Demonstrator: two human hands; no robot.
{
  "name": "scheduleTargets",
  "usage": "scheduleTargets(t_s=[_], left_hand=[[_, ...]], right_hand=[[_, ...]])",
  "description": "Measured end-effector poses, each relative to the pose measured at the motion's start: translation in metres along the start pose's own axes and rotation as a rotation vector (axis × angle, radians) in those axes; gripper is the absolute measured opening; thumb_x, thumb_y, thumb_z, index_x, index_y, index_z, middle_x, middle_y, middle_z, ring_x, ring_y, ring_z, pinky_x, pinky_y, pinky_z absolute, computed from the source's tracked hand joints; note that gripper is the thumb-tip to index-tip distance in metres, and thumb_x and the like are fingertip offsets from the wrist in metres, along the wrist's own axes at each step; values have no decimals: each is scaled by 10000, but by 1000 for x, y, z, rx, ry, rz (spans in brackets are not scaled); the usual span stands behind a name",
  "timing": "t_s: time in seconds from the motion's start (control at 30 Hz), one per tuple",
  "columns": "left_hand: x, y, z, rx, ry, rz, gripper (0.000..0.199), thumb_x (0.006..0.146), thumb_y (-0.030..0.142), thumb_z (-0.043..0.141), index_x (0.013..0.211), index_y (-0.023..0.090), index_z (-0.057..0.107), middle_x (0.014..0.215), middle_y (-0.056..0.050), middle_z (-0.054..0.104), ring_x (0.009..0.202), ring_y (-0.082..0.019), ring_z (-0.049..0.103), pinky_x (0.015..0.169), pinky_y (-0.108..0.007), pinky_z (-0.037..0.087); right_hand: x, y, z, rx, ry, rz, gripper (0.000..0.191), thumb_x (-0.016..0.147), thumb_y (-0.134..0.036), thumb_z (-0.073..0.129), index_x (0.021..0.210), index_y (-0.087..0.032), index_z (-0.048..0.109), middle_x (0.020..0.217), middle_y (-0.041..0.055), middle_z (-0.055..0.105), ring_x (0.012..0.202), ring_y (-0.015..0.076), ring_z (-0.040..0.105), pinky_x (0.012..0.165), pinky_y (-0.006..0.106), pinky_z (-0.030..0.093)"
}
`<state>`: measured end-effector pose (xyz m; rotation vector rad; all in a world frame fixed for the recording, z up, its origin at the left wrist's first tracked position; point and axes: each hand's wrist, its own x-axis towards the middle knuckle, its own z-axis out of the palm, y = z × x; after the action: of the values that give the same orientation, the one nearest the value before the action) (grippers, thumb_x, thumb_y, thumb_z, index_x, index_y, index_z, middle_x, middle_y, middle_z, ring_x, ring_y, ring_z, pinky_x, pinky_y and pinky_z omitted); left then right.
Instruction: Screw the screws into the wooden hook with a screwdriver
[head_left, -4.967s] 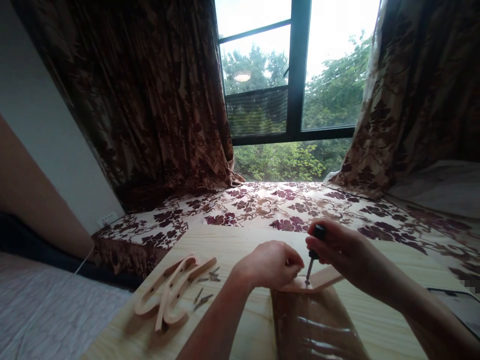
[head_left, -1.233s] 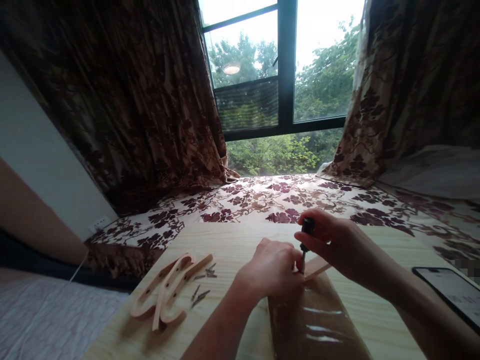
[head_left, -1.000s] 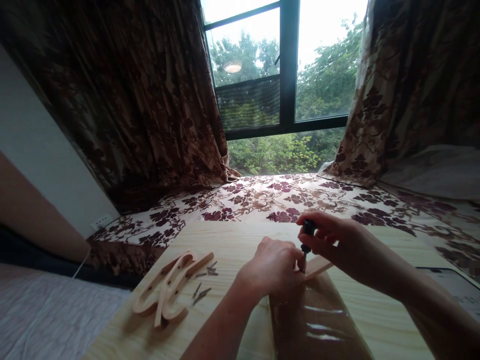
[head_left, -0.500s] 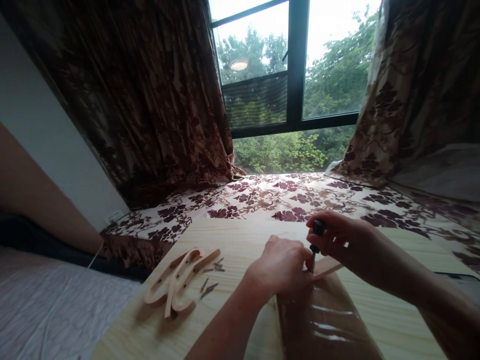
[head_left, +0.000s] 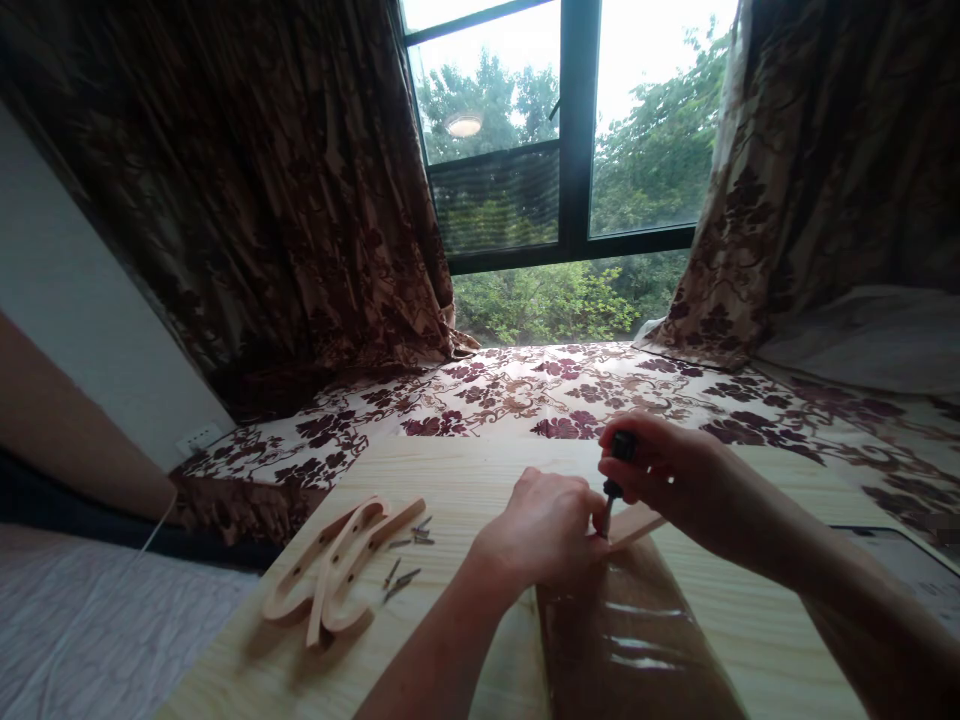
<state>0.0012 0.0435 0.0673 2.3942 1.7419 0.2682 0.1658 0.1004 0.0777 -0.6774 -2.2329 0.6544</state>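
Observation:
My right hand (head_left: pixel 660 470) is closed on the black handle of a screwdriver (head_left: pixel 621 462), whose metal shaft slants down to a pale wooden strip (head_left: pixel 636 524). Beside the tip, my left hand (head_left: pixel 546 522) is closed on the near end of that strip; its fingertips are partly hidden. The strip lies at the far end of a brown, shiny wrapped block (head_left: pixel 630 640). On the left of the board, curved wooden pieces with small holes (head_left: pixel 337 575) lie together, with several loose screws (head_left: pixel 403 580) to their right.
Everything rests on a pale wooden board (head_left: pixel 450 470). A flat device with a dark edge (head_left: pixel 900 565) lies at the right, partly behind my right forearm. Beyond the board are a flowered cloth (head_left: pixel 510 385), curtains (head_left: pixel 315 200) and a window.
The whole view has shifted, so things appear a little further left, and more of the flat device shows. Both hands keep their places at the strip, the screwdriver still in my right hand.

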Motion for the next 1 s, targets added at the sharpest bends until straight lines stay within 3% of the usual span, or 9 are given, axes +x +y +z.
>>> scheduleTargets(t_s=[0.23, 0.5, 0.73, 0.9, 1.0], left_hand=[[-2, 2, -3, -4, -1, -5, 82, 788, 267, 621, 771, 244, 698, 797, 23, 682, 743, -163, 597, 715, -266, 402], [-1, 2, -3, -6, -14, -2, 66, 768, 250, 632, 762, 245, 698, 804, 30, 681, 718, -150, 587, 721, -258, 399], [0, 0, -1, -1, 7, 9, 89, 766, 253, 623, 778, 243, 711, 774, 22, 675, 721, -160, 586, 679, -260, 394], [0, 0, 1, -3, 16, 9, 76, 766, 266, 630, 764, 251, 705, 768, 22, 678, 724, -163, 593, 672, -258, 394], [1, -1, 1, 2, 10, 8, 77, 763, 260, 630, 751, 249, 705, 747, 17, 671, 709, -165, 593, 652, -259, 390]], right_hand=[[3, 0, -2, -112, 45, 18, 122, 844, -316, 585, 839, -210, 526, 622, -19, 591, 530, 124, 530, 489, 226, 401], [0, 0, -6, 5, 0, 4, 105, 864, -300, 557, 909, -205, 569, 705, -2, 632, 567, 127, 573, 502, 225, 427], [2, -1, -2, -148, 81, -18, 130, 846, -326, 595, 827, -203, 554, 617, -22, 594, 512, 109, 514, 480, 216, 391], [0, -3, -5, -41, -13, -42, 104, 846, -284, 587, 919, -209, 590, 733, 6, 650, 573, 117, 560, 515, 214, 438], [0, -1, -4, -48, 6, -52, 94, 845, -284, 588, 891, -201, 588, 748, 14, 650, 594, 121, 557, 528, 218, 442]])
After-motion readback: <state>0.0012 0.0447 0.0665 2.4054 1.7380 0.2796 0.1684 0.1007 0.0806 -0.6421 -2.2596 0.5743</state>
